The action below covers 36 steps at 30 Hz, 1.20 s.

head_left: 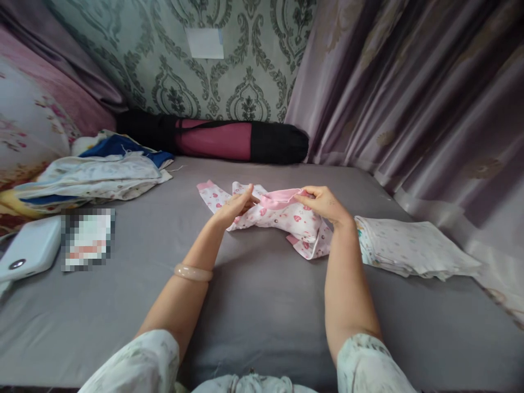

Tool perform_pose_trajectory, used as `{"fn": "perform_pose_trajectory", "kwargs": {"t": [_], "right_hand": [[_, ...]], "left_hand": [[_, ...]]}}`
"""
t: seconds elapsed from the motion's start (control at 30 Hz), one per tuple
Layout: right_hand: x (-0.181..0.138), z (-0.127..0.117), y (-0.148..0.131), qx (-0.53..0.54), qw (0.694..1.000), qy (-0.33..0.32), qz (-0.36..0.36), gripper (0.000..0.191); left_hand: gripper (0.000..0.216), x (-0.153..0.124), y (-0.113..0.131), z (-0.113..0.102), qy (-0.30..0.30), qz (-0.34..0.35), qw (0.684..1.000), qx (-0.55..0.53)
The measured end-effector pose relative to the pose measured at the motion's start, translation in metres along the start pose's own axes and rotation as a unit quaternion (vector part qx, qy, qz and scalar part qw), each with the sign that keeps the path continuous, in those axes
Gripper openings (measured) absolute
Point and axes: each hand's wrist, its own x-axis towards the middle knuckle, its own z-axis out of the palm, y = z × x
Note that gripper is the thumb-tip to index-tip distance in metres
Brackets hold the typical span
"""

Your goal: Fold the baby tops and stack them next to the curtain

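A small white baby garment (282,218) with pink heart prints lies bunched on the grey sheet, a pink band along its upper edge and pink cuffs at its ends. My right hand (323,203) pinches the right end of that band between thumb and fingers, lifting it a little. At the band's left end is my left hand (239,206), thumb raised and fingers curled into the fabric; its fingertips are partly hidden. One cuffed end stretches out to the upper left, and another folds under near my right wrist.
A folded stack of white cloths (413,248) lies to the right. Piled clothes (102,172), a white power bank (30,248) and a blurred packet (88,240) are at left. A black and maroon rolled bag (213,140) rests along the wall, and curtains (368,82) hang at right.
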Motion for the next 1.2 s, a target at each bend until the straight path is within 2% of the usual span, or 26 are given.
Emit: {"fn": "perform_pose_trajectory", "kwargs": {"t": [0.1,0.27,0.4,0.53,0.63,0.73,0.83,0.9,1.07,1.2], "right_hand": [[0.001,-0.006,0.012,0.007,0.999,0.047,0.0,0.046],[0.002,-0.011,0.026,0.005,0.998,0.06,0.019,0.047],[0.005,-0.011,0.035,-0.001,0.998,0.053,0.016,0.048],[0.006,-0.01,0.039,-0.024,0.999,0.044,0.014,0.049],[0.006,-0.007,0.031,-0.039,0.999,0.028,0.0,0.049],[0.007,-0.002,0.014,-0.059,0.998,-0.001,-0.009,0.05],[0.009,-0.005,-0.004,-0.095,0.995,-0.021,-0.009,0.051],[0.009,-0.012,-0.016,-0.109,0.993,-0.04,-0.013,0.049],[-0.005,-0.038,-0.049,-0.101,0.991,-0.09,-0.005,0.046],[-0.015,-0.056,-0.078,-0.073,0.988,-0.124,-0.047,0.046]], "left_hand": [[0.07,-0.002,0.004,-0.006,-0.046,-0.039,0.998,-0.021],[0.035,-0.012,0.009,-0.006,-0.083,0.045,0.994,0.061],[0.027,-0.01,0.005,-0.001,-0.095,0.066,0.989,0.096],[0.026,-0.005,0.001,-0.004,-0.019,0.1,0.99,0.103],[0.027,-0.004,0.009,-0.01,0.045,0.137,0.986,0.079],[0.025,-0.008,0.028,-0.021,0.085,0.151,0.982,0.074],[0.023,-0.019,0.056,-0.036,0.075,0.165,0.978,0.102],[0.022,-0.031,0.076,-0.047,0.054,0.173,0.975,0.128],[0.017,-0.069,0.12,-0.07,0.05,0.202,0.955,0.211],[0.018,-0.088,0.142,-0.086,0.027,0.192,0.938,0.286]]}}
